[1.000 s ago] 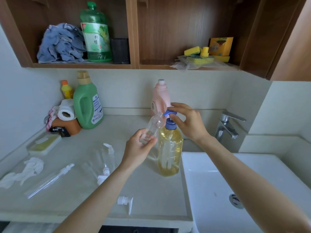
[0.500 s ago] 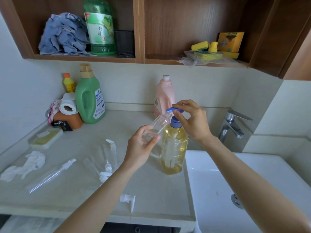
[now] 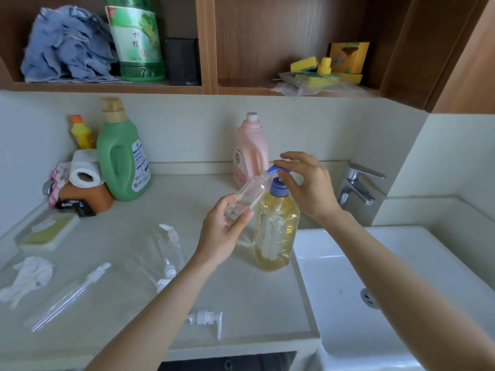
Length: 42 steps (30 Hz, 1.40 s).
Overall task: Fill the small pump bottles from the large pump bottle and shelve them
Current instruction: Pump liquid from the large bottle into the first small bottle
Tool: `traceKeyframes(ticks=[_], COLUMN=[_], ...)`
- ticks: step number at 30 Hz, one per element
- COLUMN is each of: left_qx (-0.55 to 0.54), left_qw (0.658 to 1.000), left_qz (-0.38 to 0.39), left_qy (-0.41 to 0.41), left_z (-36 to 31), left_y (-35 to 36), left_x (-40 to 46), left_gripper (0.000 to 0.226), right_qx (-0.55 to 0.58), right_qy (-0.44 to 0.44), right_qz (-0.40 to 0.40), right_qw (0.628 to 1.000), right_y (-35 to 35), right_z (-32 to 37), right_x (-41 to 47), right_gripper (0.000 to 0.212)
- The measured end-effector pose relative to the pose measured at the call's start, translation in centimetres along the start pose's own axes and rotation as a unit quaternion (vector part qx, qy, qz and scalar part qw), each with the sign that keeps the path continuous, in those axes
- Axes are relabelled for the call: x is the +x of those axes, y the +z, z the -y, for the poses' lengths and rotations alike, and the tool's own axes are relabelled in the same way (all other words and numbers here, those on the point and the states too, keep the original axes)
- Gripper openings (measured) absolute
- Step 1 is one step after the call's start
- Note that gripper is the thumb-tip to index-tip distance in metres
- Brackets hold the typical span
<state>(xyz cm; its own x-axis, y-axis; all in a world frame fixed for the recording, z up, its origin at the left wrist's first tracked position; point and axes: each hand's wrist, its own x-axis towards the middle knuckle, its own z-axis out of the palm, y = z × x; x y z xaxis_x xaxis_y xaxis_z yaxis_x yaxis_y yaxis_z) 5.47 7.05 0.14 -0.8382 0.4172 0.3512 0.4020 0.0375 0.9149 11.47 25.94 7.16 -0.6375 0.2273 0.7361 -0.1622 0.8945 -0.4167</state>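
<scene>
The large pump bottle (image 3: 276, 228), clear with yellow liquid and a blue pump head (image 3: 276, 170), stands on the counter beside the sink. My left hand (image 3: 223, 231) grips a small clear bottle (image 3: 247, 195), tilted with its mouth up against the blue spout. My right hand (image 3: 308, 183) is over the pump head, fingertips touching its top, thumb beside the collar. More small clear bottles with white pumps (image 3: 168, 247) lie on the counter to the left. A loose white pump top (image 3: 209, 319) lies near the front edge.
A white sink (image 3: 375, 290) and chrome faucet (image 3: 356, 186) are on the right. Pink bottle (image 3: 250, 151), green detergent jug (image 3: 122, 153), paper roll (image 3: 84, 170) and soap dish (image 3: 48, 231) stand at the back and left. The wooden shelf (image 3: 254, 88) above holds cloths, a green bottle and sponges.
The pump head has come back up from its pressed-down position half a second ago, my right hand rising with it. The small bottle stays at the spout. My view has tipped slightly downward.
</scene>
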Motion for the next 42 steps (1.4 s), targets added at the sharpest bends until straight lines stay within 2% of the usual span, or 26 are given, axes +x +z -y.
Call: traceKeyframes(ticks=[4, 8, 11, 19, 27, 32, 37, 42], left_qx=[-0.013, -0.028, -0.03, -0.043, -0.027, -0.011, -0.015, -0.015], left_qw=[1.0, 0.999, 0.999, 0.994, 0.988, 0.984, 0.976, 0.973], left_qz=[0.016, -0.017, -0.045, -0.094, -0.143, -0.167, -0.21, -0.225], left_qy=[0.015, 0.013, 0.006, -0.018, -0.051, -0.054, -0.062, -0.054], left_z=[-0.5, -1.7, -2.1, -2.8, -3.2, -4.7, -5.3, -5.1], left_y=[0.3, 0.7, 1.0, 2.0, 2.7, 3.7, 4.1, 4.3], left_x=[0.0, 0.1, -0.1, -0.8, -1.6, -1.6, -1.8, -2.5], left_gripper=[0.055, 0.035, 0.038, 0.041, 0.041, 0.029, 0.027, 0.034], right_qx=[0.006, 0.022, 0.04, 0.116, 0.135, 0.139, 0.186, 0.246], right_qy=[-0.02, -0.046, -0.069, -0.078, -0.087, -0.109, -0.146, -0.124], right_qz=[-0.01, 0.011, 0.016, -0.087, -0.035, 0.014, 0.045, 0.002], right_qw=[1.0, 0.999, 0.997, 0.986, 0.986, 0.984, 0.971, 0.961], right_y=[0.3, 0.2, 0.8, 3.1, 3.2, 1.1, 1.1, 2.6], right_z=[0.3, -0.5, -0.7, -0.6, -1.5, -2.2, -2.2, -2.1], right_x=[-0.2, -0.6, -1.0, -1.8, -2.3, 0.3, 1.2, -0.4], right_gripper=[0.023, 0.036, 0.039, 0.037, 0.041, 0.042, 0.035, 0.037])
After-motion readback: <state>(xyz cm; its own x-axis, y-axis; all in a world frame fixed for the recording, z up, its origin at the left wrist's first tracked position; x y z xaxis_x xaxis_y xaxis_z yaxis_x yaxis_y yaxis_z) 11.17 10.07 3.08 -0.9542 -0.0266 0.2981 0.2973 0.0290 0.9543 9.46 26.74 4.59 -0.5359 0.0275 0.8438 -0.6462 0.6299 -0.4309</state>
